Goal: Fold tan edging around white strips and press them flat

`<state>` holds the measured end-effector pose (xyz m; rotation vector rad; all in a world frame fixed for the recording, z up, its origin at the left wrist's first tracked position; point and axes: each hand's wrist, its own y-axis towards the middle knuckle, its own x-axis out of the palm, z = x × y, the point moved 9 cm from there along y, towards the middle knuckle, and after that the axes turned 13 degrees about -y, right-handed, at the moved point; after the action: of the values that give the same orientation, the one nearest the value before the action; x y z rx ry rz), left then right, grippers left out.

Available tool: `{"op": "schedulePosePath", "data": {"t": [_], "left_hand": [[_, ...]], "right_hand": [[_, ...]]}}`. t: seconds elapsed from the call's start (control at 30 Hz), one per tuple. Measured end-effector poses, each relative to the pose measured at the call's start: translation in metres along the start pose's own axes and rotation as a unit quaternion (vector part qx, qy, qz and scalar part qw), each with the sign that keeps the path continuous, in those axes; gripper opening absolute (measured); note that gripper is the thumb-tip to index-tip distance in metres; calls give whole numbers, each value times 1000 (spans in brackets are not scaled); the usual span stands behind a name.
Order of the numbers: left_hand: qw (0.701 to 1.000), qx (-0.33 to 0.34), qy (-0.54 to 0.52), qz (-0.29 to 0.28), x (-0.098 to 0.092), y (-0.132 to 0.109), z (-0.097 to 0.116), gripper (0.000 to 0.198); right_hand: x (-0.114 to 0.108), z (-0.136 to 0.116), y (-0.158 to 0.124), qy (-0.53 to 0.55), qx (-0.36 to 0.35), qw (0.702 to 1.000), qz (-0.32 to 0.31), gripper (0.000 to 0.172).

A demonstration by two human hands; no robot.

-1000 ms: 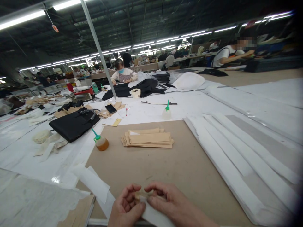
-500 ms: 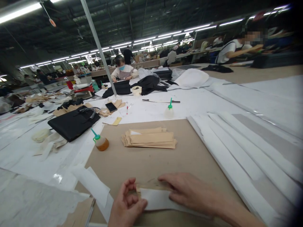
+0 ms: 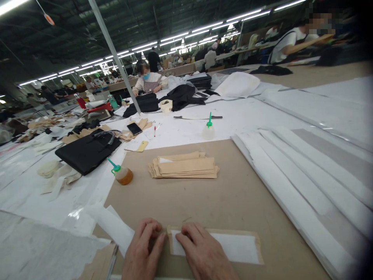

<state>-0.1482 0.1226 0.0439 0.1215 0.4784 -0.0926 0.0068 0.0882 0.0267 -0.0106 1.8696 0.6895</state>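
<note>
A tan strip with a white strip laid on it (image 3: pixel 237 245) lies flat on the brown board (image 3: pixel 233 198), close in front of me. My right hand (image 3: pixel 202 251) rests over its left part, fingers bent and bunched down on it near the end. Just off that left end, my left hand (image 3: pixel 143 249) is curved with thumb and fingers apart, holding nothing that I can see. Its fingertips come close to the strip's edge; whether they touch it I cannot tell. Farther up the board sits a stack of tan strips (image 3: pixel 186 167).
A squeeze bottle of amber liquid (image 3: pixel 124 175) stands on the board's left. Another green-tipped bottle (image 3: pixel 208 131) is behind the stack. White sheets (image 3: pixel 279 175) lie along the right, loose white pieces (image 3: pixel 109 225) at left. A black bag (image 3: pixel 87 151) and phone (image 3: pixel 134 128) lie beyond.
My right hand has moved left along the strip, uncovering its right end. The strip now lies flat. My left hand has shifted left, its thumb off the strip.
</note>
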Motion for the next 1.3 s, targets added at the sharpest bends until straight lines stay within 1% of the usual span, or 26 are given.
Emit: {"op": "schedulePosePath", "data": {"t": [0.07,0.13,0.23,0.33,0.43,0.6,0.8,0.93,1.07,1.2,1.3], "left_hand": [[999,24,14,-18,7,3,6,22],[998,40,49,-23,17,5,10,22],[989,57,135,6,26,5,15,19],[978,57,196,31,29,4,16,16],[974,47,221,29,30,4,16,13],[969,45,242,30,34,3,18,11],[969,61,232,59,34,-1,17,13],[977,71,187,76,28,-1,12,14],[982,74,150,89,21,-2,8,14],[987,49,126,86,17,-2,1,15],[989,30,116,88,15,-1,-2,17]], "right_hand": [[2,1,-2,7,0,1000,11,38],[3,2,-2,16,-1,1000,12,41],[2,2,-2,30,2,999,24,41],[5,3,-4,30,5,998,46,39],[9,3,-7,25,8,997,70,40],[12,3,-8,33,11,997,75,34],[8,1,-8,7,6,996,88,37],[9,-2,-5,-12,-6,997,72,40],[-1,-1,-1,-12,-1,998,65,42],[-10,1,4,4,-3,1000,19,45],[-13,3,6,14,4,1000,-7,48]]}}
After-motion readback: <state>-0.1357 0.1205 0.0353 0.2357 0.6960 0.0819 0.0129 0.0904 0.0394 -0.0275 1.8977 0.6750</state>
